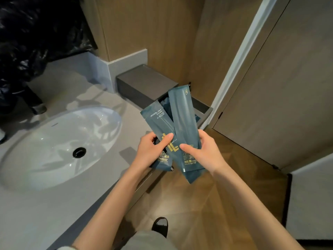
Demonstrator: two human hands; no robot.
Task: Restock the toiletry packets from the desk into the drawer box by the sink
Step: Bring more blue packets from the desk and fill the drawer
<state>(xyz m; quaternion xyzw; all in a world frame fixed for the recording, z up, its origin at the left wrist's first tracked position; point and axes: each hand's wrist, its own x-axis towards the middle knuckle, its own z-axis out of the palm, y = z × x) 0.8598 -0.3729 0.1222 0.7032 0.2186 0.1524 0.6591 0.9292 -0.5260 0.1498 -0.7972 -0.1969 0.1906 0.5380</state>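
Dark teal toiletry packets with gold lettering fan out between both hands, just in front of the drawer box. My left hand (153, 150) grips the left packet (157, 118) near its lower end, thumb on top. My right hand (201, 152) holds the taller packet (183, 112), which crosses over the left one. The grey drawer box (144, 82) sits on the counter against the wooden wall, and its drawer (203, 107) is pulled out toward me. More teal packets lie inside the drawer, mostly hidden behind the held ones.
A white oval sink (54, 141) with a black drain sits left in the grey counter (45, 204). A black faucet (34, 101) and black plastic bag (36, 33) stand at the back left. A door (288, 87) is on the right, above wooden flooring (207, 204).
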